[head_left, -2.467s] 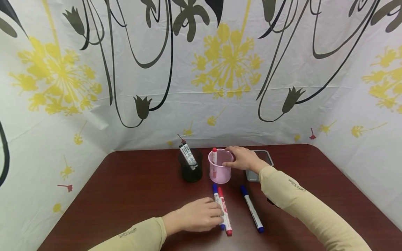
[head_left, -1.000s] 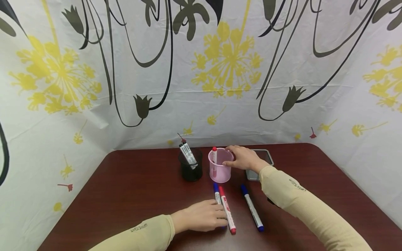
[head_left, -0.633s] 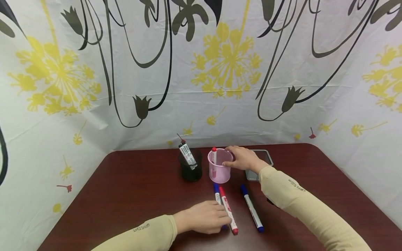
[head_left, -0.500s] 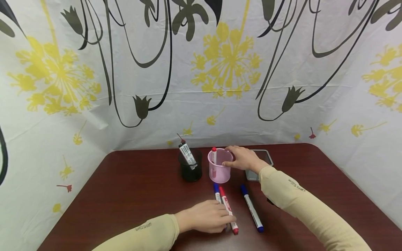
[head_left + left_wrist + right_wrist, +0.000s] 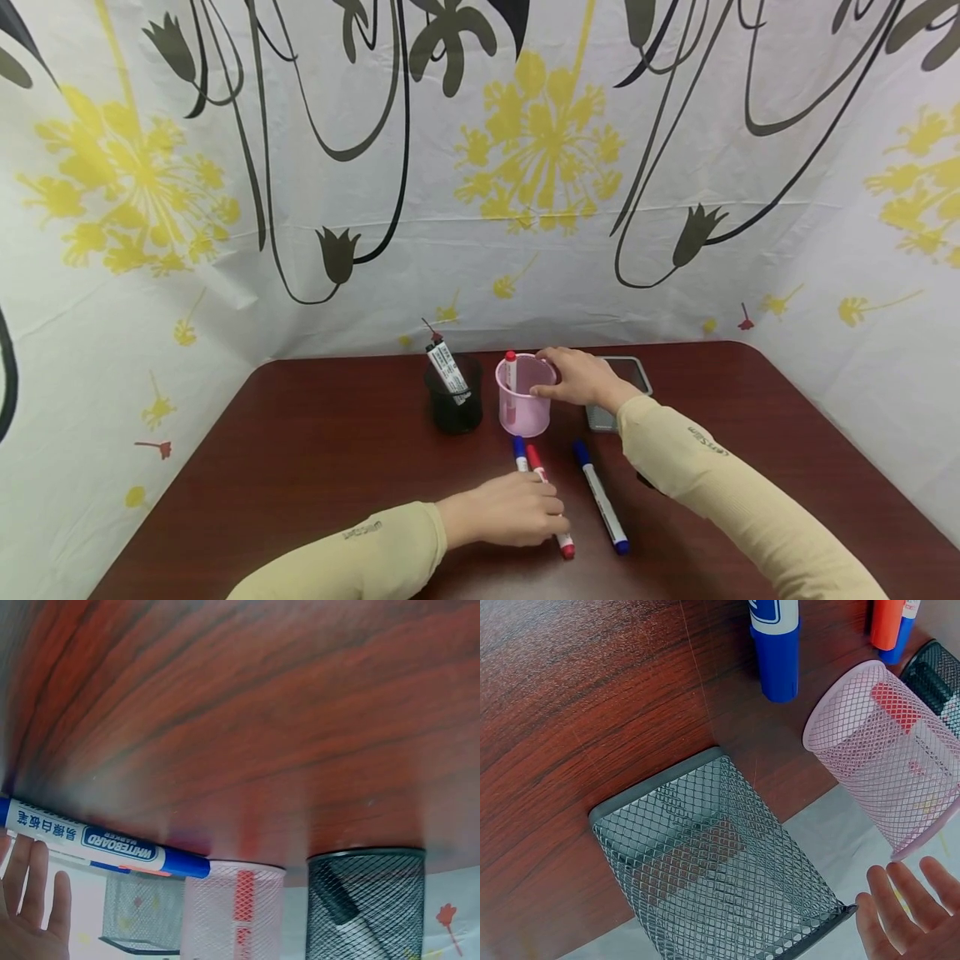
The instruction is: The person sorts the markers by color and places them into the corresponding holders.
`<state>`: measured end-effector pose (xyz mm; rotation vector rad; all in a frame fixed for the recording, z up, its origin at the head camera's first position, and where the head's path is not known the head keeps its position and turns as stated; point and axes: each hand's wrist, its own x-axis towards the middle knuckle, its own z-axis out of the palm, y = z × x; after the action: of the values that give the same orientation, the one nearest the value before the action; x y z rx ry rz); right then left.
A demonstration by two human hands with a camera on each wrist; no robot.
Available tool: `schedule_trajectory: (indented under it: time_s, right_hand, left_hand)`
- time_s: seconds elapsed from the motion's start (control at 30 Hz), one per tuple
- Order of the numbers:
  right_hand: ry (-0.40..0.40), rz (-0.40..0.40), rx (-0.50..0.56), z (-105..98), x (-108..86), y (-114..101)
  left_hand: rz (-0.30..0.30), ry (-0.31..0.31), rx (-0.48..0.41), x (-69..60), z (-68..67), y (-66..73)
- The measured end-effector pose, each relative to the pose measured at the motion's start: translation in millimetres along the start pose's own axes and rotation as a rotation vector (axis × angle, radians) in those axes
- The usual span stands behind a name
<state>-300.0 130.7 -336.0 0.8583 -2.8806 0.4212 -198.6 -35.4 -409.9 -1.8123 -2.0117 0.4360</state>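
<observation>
Pink cup (image 5: 525, 418) gripped, the right hand (image 5: 576, 373) seemingly steadies it, while the left hand (image 5: 512, 510) covers a red marker (image 5: 535, 457), grip hidden from me.

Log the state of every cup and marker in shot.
Black cup: upright.
Black marker: tilted in black cup, cap down.
Pink cup: upright, right hand holding its rim.
Standing red marker: inside pink cup, cap down.
Gray cup: upright, looks empty.
Right blue marker: lying, capped.
Left blue marker: capped, partly hidden by left hand.
Other red marker: capped, partly hidden; grip unclear.
</observation>
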Motion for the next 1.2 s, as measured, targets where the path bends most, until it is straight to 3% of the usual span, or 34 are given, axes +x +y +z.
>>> schedule_trajectory:
  time_s: [0.33, 0.6, 0.83, 1.2]
  right_hand:
    - [-0.002, 0.006, 0.004, 1.1, 0.3, 0.2]
    - [0.002, 0.003, 0.0, 0.9, 0.3, -0.1]
    - [-0.003, 0.005, 0.003, 1.1, 0.2, -0.2]
    - [0.003, 0.007, -0.002, 1.7, 0.4, 1.1]
  left_hand:
    - [-0.015, -0.092, 0.044, 14.1, -7.6, -0.1]
    - [-0.008, -0.123, 0.08, 21.4, -2.1, 0.7]
    - [0.018, -0.097, 0.141, 21.7, -1.2, 0.8]
    - [0.083, 0.001, 0.113, 17.9, -1.5, 1.4]
